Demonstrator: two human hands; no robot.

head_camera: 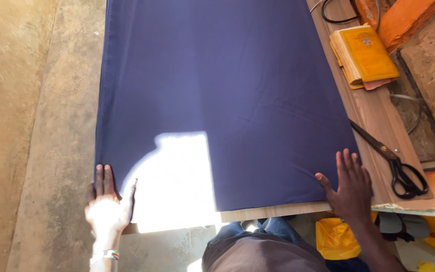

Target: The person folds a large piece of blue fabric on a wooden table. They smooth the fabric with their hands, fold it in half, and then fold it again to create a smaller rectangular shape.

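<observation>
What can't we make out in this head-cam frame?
- Tabletop under the dark blue cloth: hidden, head view; only the wooden table edge strip shows.
- Cloth's far end: cut off by the top edge.
- Left hand and near-left cloth corner: washed out by a sun patch.
- Black cable: cut off at top.
- Black-handled scissors, yellow book, right hand: clear.

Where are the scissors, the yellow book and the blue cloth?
scissors (389,155): head view, on the pivot.
yellow book (367,54): head view, middle of the cover.
blue cloth (217,75): head view, its shaded middle.
</observation>
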